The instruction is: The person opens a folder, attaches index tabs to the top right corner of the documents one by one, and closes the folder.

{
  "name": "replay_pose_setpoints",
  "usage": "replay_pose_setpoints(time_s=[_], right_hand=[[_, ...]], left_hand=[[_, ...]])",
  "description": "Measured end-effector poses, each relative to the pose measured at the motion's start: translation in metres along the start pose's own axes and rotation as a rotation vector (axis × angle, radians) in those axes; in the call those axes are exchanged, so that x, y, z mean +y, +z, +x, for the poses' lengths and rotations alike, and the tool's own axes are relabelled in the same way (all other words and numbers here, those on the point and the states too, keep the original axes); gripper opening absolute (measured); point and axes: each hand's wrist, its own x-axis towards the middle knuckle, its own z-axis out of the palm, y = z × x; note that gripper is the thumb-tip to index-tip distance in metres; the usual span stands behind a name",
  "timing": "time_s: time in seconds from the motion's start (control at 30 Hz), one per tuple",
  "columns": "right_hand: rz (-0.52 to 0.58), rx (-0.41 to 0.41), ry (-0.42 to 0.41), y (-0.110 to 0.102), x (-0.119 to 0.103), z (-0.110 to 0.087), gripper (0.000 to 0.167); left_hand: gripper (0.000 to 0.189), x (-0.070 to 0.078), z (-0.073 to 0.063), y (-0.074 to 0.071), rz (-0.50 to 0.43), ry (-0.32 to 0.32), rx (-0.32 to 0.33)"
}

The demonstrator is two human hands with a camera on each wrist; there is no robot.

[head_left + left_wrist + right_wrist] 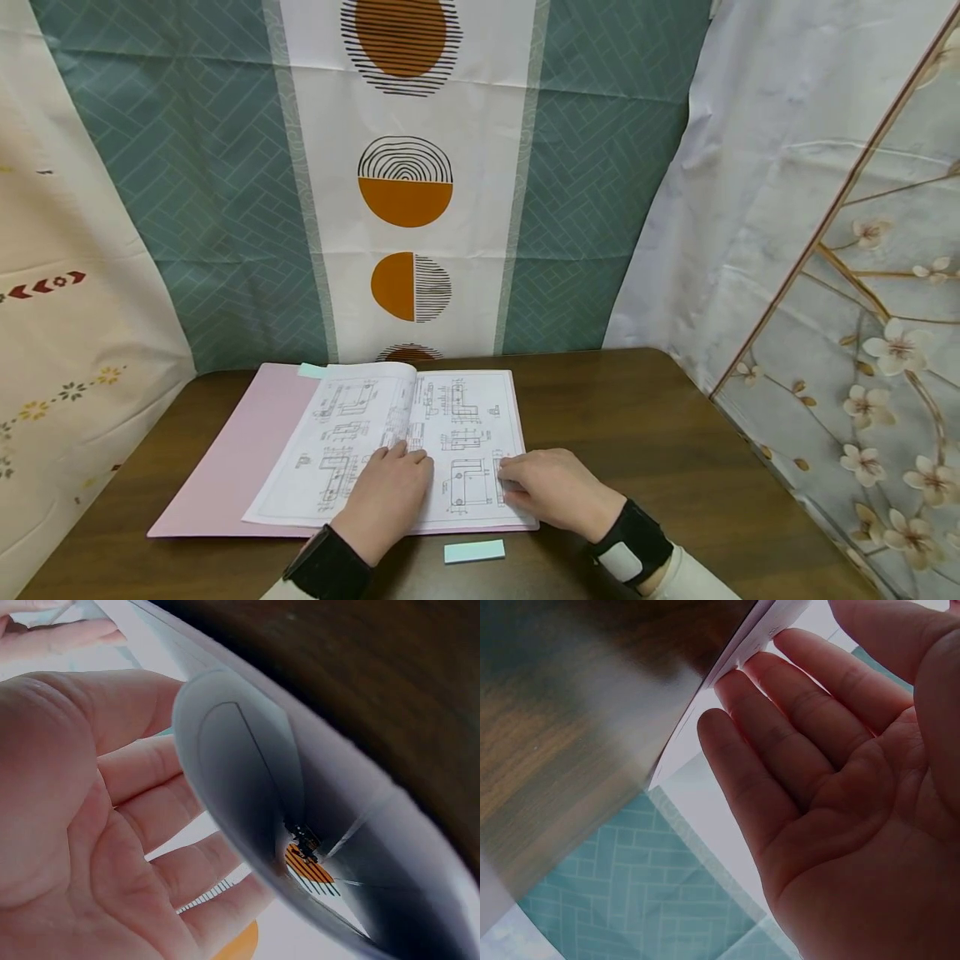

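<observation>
A booklet of technical drawings [442, 450] lies spread out inside a pink folder [225, 467] on the table. My left hand [393, 487] rests near the middle fold with its fingers stretched forward over the paper. In the left wrist view the left page [247, 750] arches up in a curve, and the fingers of that hand [112, 832] lie extended along its outer side. My right hand [558, 487] touches the right page near its outer edge. Its palm [855, 802] shows in the right wrist view, with fingers extended and fingertips at the paper's edge.
A pale green strip [474, 552] lies on the brown wooden table [600, 400] in front of the folder. Another pale green piece [312, 371] sits at the folder's top edge. Patterned curtains [600, 167] hang behind and at both sides of the table.
</observation>
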Motion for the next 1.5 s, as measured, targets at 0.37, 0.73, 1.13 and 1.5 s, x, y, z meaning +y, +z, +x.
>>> replay_pose_setpoints(time_s=[0.37,0.73,1.13,1.5], right_hand=[[-0.006,0.007,-0.002,-0.001,0.000,0.002,0.025],[0.000,0.021,0.010,0.000,0.008,0.003,0.023],[-0.005,0.029,0.006,0.004,0.009,0.003,0.017],[-0.010,0.034,-0.016,0.003,0.006,0.004,0.017]], left_hand=[[0.017,-0.006,0.000,0.004,-0.062,-0.006,0.008],[0.023,-0.006,0.004,0.002,-0.032,-0.003,-0.017],[0.022,-0.001,0.005,0.002,0.021,-0.021,0.027],[0.024,0.007,-0.003,-0.009,-0.045,0.140,0.150]])
